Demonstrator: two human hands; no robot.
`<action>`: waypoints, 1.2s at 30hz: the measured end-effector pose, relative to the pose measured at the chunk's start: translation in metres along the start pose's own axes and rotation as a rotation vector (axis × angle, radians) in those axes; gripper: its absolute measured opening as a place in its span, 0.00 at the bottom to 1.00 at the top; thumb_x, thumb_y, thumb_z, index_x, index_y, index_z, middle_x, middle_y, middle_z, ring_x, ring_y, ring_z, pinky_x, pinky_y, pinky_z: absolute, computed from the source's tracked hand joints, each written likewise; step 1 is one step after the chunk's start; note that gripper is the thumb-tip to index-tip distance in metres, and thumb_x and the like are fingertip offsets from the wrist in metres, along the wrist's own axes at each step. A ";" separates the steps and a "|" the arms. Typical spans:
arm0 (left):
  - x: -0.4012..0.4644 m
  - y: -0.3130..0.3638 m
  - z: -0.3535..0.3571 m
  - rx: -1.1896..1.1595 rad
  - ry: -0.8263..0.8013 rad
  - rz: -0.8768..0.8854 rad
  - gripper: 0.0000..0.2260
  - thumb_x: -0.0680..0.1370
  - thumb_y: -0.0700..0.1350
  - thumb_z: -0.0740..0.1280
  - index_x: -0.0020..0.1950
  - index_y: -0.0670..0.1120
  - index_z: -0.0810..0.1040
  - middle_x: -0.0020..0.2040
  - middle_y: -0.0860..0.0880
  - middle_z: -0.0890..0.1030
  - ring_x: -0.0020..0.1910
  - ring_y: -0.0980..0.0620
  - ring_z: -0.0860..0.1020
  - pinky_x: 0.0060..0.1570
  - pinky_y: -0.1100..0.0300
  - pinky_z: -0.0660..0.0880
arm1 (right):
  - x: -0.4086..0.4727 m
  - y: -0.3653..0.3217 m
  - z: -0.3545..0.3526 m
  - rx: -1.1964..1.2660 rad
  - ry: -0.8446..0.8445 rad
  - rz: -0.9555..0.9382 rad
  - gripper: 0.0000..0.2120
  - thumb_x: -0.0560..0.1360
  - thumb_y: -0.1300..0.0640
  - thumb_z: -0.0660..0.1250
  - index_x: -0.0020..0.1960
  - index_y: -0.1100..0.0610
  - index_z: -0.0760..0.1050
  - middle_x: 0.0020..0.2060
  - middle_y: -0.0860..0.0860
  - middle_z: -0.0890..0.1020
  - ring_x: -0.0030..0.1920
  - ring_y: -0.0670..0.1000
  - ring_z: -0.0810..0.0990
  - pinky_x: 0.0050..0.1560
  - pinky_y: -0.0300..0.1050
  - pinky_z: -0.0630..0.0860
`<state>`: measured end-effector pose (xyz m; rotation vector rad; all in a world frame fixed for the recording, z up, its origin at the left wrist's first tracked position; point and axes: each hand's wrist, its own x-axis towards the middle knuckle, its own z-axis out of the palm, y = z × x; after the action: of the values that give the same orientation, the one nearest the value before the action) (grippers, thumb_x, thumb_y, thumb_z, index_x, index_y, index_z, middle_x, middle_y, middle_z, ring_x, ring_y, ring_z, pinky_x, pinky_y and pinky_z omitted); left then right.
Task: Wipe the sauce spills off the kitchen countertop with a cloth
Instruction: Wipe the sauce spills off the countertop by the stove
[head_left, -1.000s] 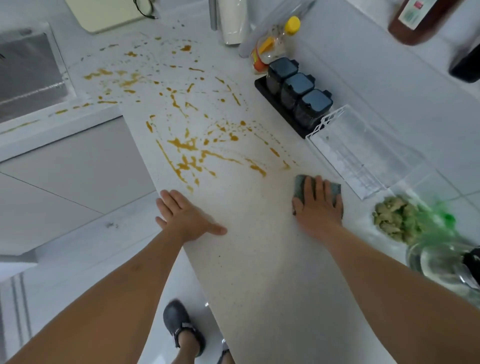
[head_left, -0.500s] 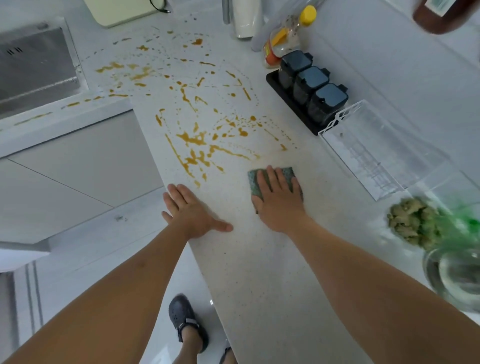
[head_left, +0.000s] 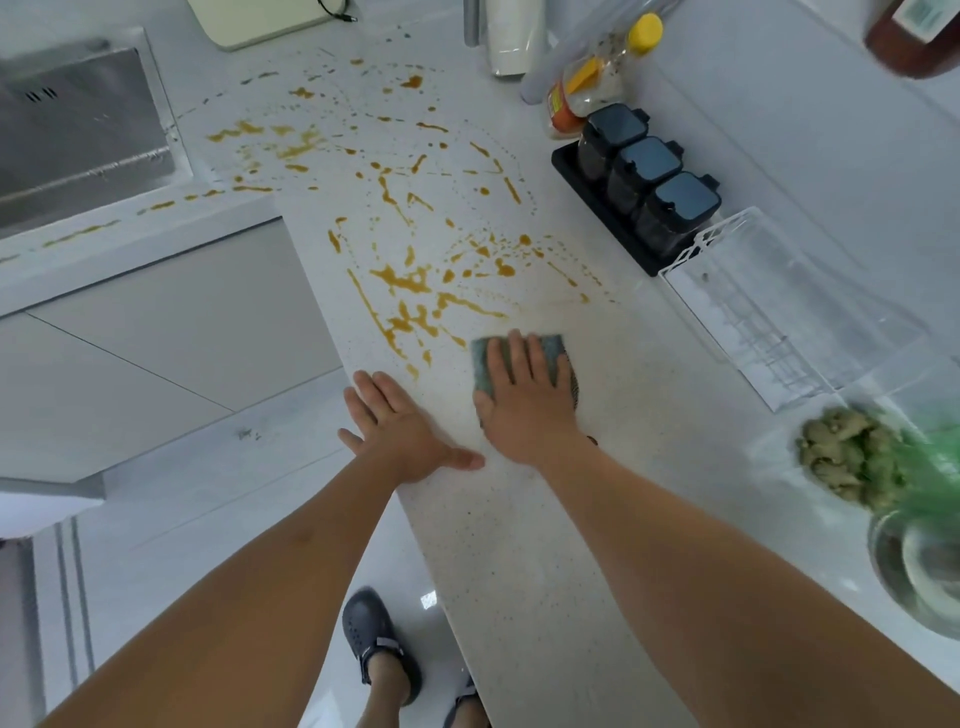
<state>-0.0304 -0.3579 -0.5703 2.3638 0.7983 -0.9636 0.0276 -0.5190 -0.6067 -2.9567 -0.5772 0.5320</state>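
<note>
A folded grey-green square cloth (head_left: 524, 364) lies flat on the white speckled stone bench (head_left: 519, 545), its far edge just short of the nearest orange-brown sauce spills (head_left: 410, 291). Its weave looks coarse, and a darker edge shows at its right side. The right hand (head_left: 524, 405) presses down on the cloth with straight fingers (head_left: 514, 353) held close together, covering most of it. The left hand (head_left: 400, 426) rests flat on the bench edge just left of the cloth, fingers straight and slightly spread, thumb pointing toward the right wrist. The sauce runs in streaks and drops from beside the cloth away toward the steel sink (head_left: 78, 135). Beyond and to the right of the cloth stands a black tray of three dark-lidded square jars (head_left: 644, 176).
</note>
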 end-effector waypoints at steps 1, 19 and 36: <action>-0.001 0.000 0.000 -0.001 0.001 0.003 0.82 0.53 0.74 0.79 0.75 0.41 0.20 0.76 0.43 0.19 0.77 0.40 0.24 0.77 0.31 0.40 | -0.010 0.006 0.004 -0.031 0.016 -0.037 0.33 0.82 0.40 0.42 0.83 0.52 0.41 0.83 0.55 0.44 0.82 0.58 0.43 0.79 0.65 0.44; 0.000 -0.001 -0.001 -0.024 -0.025 0.004 0.82 0.53 0.73 0.80 0.75 0.41 0.20 0.75 0.43 0.18 0.77 0.39 0.24 0.77 0.32 0.40 | -0.021 0.024 0.010 -0.024 0.027 -0.073 0.30 0.83 0.40 0.46 0.83 0.45 0.48 0.83 0.48 0.49 0.82 0.54 0.48 0.79 0.63 0.49; -0.002 0.000 -0.002 -0.025 -0.032 0.002 0.82 0.53 0.73 0.81 0.75 0.41 0.20 0.75 0.43 0.18 0.77 0.38 0.23 0.77 0.31 0.40 | -0.035 0.018 0.011 -0.009 0.035 -0.083 0.29 0.83 0.44 0.46 0.83 0.44 0.49 0.83 0.46 0.50 0.82 0.53 0.48 0.79 0.61 0.49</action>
<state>-0.0304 -0.3576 -0.5678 2.3216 0.7913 -0.9819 -0.0002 -0.5487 -0.6081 -2.9285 -0.6965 0.4696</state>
